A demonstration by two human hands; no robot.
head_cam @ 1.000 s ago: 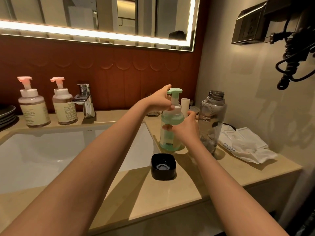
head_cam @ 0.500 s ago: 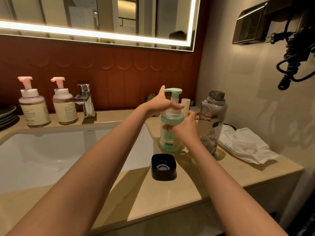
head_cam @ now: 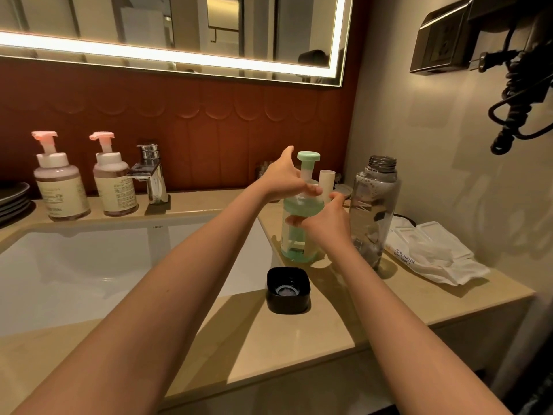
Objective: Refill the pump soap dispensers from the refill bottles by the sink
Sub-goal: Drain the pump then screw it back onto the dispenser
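Observation:
A green pump soap dispenser (head_cam: 299,238) stands upright on the counter right of the sink. My left hand (head_cam: 284,178) grips its pump collar just under the green pump head (head_cam: 308,157). My right hand (head_cam: 326,223) holds the bottle's body from the right side. A clear refill bottle (head_cam: 374,205) with no cap stands just right of it. Its black square cap (head_cam: 288,290) lies upside down on the counter in front. Two pink-pump dispensers (head_cam: 59,187) (head_cam: 115,181) stand at the back left beside the tap.
The white sink basin (head_cam: 89,265) fills the left. A chrome tap (head_cam: 151,175) stands behind it. A pack of wet wipes (head_cam: 431,253) lies by the right wall. Dark plates (head_cam: 12,199) are stacked at far left. A coiled cord (head_cam: 514,97) hangs on the right wall.
My left hand slid down from the pump head to the collar, and the pump head has turned from sideways to facing me. The bottle stays in place.

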